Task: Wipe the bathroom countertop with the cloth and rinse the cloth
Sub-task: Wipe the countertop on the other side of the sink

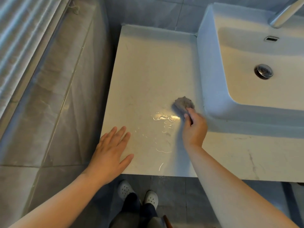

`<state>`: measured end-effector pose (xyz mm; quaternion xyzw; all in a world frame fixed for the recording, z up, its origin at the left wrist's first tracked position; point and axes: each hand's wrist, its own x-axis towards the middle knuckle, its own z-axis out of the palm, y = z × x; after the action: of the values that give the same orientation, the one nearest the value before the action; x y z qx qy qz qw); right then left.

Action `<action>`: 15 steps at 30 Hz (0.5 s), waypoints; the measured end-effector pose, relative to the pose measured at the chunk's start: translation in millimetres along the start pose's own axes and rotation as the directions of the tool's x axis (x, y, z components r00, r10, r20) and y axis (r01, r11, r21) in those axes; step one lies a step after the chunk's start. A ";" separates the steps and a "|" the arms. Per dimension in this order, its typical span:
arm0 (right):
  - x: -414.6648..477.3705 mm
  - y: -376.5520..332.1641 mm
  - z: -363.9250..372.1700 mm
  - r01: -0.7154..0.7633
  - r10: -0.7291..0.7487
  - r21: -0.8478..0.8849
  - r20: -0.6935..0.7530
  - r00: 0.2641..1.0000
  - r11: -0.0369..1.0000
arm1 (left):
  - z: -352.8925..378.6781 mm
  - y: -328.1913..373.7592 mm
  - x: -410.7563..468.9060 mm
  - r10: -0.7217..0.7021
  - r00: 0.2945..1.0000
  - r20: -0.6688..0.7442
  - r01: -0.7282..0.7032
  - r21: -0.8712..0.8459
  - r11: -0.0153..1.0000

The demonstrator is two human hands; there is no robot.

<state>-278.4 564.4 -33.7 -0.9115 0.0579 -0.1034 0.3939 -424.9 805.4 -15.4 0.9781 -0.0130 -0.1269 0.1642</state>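
Cloth (183, 104) is a grey bunched-up wad sitting on the pale, marble-look table (148, 66), pretty close to the outer left wall of the white basin (212, 76) but not in it. The right hand (195, 129) has its fingers curled round the near end of the wad, gripping it against the table top, with the bare arm coming in from the lower right. The left hand (110, 153) is just laid flat, palm down, fingers straight and a bit spread, on the front left corner of the table, holding nothing at all. Between the two hands there's a patch of wet streaks (164, 118) catching the light, brightest just left of the cloth, with thinner squiggly lines trailing off toward the front edge. The basin is one of those boxy vessel types that stands on top of the table, over on the right. Its bowl shows a chrome drain plug (263, 71) and a small overflow slot (271, 38) on the back wall, and a chrome tap (284, 14) pokes in from the top right corner. Grey veined tiles (49, 104) fill the left side of the view. Down at the bottom, two white perforated clogs (125, 190) stand on dark floor tiles right below the table's front edge.
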 end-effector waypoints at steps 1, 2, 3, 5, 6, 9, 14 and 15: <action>-7.5 -4.4 3.2 0.023 -0.023 0.008 0.020 1.000 1.000 | 0.4 -1.2 -0.2 0.004 1.000 -0.003 -0.004 0.002 1.000; -16.6 -9.5 5.3 0.045 -0.046 0.022 0.042 0.998 0.999 | 0.6 -2.1 -0.5 0.013 1.000 -0.010 -0.013 0.008 1.000; -26.4 -14.6 7.1 0.066 -0.068 0.040 0.068 0.995 0.997 | 0.6 -2.4 -0.7 0.020 1.000 -0.021 -0.020 0.013 1.000; -46.2 -23.7 9.4 0.108 -0.115 0.063 0.131 0.985 0.992 | 0.3 -2.7 -1.0 0.023 0.999 -0.028 -0.023 0.018 1.000; -54.6 -27.0 9.6 0.117 -0.129 0.077 0.166 0.978 0.990 | 0.1 -2.4 -1.2 0.023 0.999 -0.028 -0.023 0.017 1.000; -61.1 -38.8 3.0 -0.054 -0.010 0.214 0.289 0.957 0.975 | -1.1 -2.4 -1.4 0.030 0.999 -0.032 -0.029 0.025 0.999; -7.6 -53.0 -18.2 -0.099 0.041 0.326 0.181 0.983 0.940 | -2.5 -3.1 -2.8 0.042 0.999 -0.022 -0.041 0.041 0.998; 5.9 -54.1 -18.2 -0.075 0.030 0.305 0.147 0.989 0.949 | -2.3 -2.9 -2.8 0.039 0.999 -0.026 -0.038 0.036 0.999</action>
<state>-275.7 587.4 18.8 -0.8415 0.0373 -0.0362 0.5377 -427.0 809.1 -13.7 0.9820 -0.0321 -0.1106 0.1495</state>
